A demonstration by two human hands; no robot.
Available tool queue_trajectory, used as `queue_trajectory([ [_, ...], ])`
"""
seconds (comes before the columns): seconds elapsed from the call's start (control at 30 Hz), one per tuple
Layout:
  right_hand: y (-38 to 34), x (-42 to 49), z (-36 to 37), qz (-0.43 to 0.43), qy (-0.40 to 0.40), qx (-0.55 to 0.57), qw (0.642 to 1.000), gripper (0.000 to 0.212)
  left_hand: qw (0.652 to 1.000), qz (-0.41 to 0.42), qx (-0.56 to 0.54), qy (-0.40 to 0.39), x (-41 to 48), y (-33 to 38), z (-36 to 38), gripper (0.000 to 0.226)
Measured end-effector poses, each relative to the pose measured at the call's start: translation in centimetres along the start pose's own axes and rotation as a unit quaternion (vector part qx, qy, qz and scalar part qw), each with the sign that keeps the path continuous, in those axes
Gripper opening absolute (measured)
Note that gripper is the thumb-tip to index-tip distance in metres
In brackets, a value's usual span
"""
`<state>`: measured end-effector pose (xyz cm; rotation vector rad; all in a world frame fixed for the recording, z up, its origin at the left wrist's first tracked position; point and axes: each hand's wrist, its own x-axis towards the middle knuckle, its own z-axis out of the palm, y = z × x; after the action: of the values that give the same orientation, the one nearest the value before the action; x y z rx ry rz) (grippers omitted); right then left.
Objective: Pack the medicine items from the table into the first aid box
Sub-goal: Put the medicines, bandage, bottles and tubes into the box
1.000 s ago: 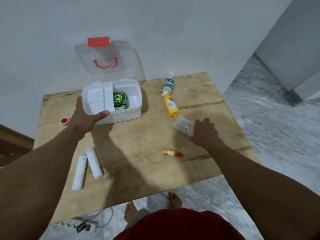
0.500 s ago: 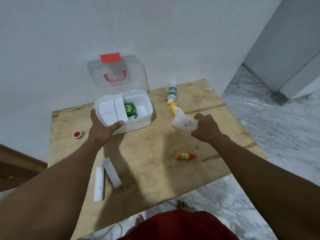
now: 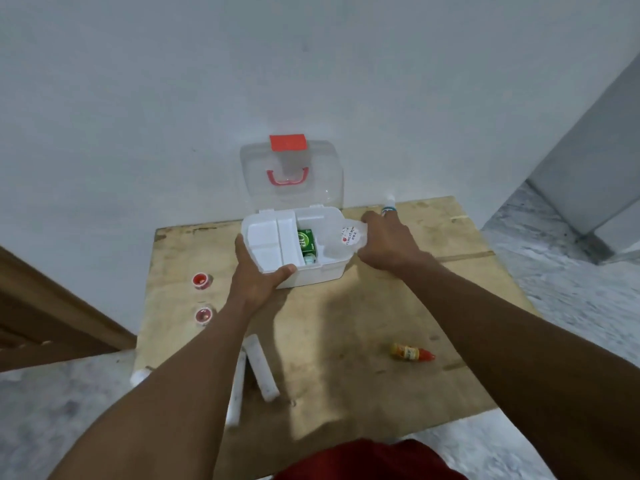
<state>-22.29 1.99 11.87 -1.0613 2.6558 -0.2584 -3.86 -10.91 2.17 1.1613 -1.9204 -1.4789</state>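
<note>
The white first aid box (image 3: 313,275) stands open at the back of the wooden table (image 3: 346,327), its clear lid (image 3: 292,174) upright against the wall. My left hand (image 3: 258,275) grips the box's front left corner. My right hand (image 3: 386,242) holds a clear plastic bottle (image 3: 348,239) with a round label, tilted over the box's right compartment. A green packet (image 3: 306,240) lies inside. A small orange bottle with a red cap (image 3: 412,353) lies on the table at the right.
Two small red-capped pots (image 3: 202,281) (image 3: 203,315) sit near the table's left edge. Two white tubes (image 3: 261,368) (image 3: 237,389) lie at the front left, partly under my left arm. A white-and-green bottle (image 3: 389,204) shows behind my right hand.
My right hand lifted the clear bottle off the table and carried it left over the box's right compartment. My left hand stayed on the box.
</note>
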Motion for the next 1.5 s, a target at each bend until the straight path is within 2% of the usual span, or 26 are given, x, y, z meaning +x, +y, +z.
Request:
queue_trajectory([
  [0.2, -2.6, 2.7, 0.7, -0.044, -0.028, -0.108, 0.993, 0.048, 1.0, 0.021, -0.013, 0.007, 0.1, 0.2, 0.0, 0.103],
  [0.4, -3.9, 4.9, 2.1, -0.068, -0.064, -0.089, 0.992, 0.042, 0.999, 0.021, -0.034, 0.014, -0.4, 1.1, 0.0, 0.092],
  [0.53, -4.4, 6.0, 2.6, -0.088, -0.056, -0.102, 0.989, 0.037, 0.999, 0.012, -0.034, 0.01, -0.4, 1.3, 0.0, 0.092],
  [0.63, -4.7, 6.7, 2.7, -0.096, -0.053, -0.092, 0.99, 0.035, 1.0, 0.005, -0.025, 0.011, -0.3, 1.3, -0.1, 0.088],
  [0.77, -4.7, 7.7, 3.8, -0.087, -0.085, -0.07, 0.99, 0.036, 1.0, 0.005, -0.022, 0.015, 0.0, 0.6, 0.0, 0.095],
  [1.0, -5.0, 8.3, 6.0, -0.086, -0.085, -0.025, 0.992, 0.037, 1.0, 0.016, -0.019, 0.017, 0.3, 0.2, 0.1, 0.097],
  [1.5, -5.7, 8.9, 8.4, -0.105, -0.043, 0.086, 0.99, 0.05, 0.998, 0.04, -0.034, 0.018, 0.8, -0.4, 0.3, 0.097],
])
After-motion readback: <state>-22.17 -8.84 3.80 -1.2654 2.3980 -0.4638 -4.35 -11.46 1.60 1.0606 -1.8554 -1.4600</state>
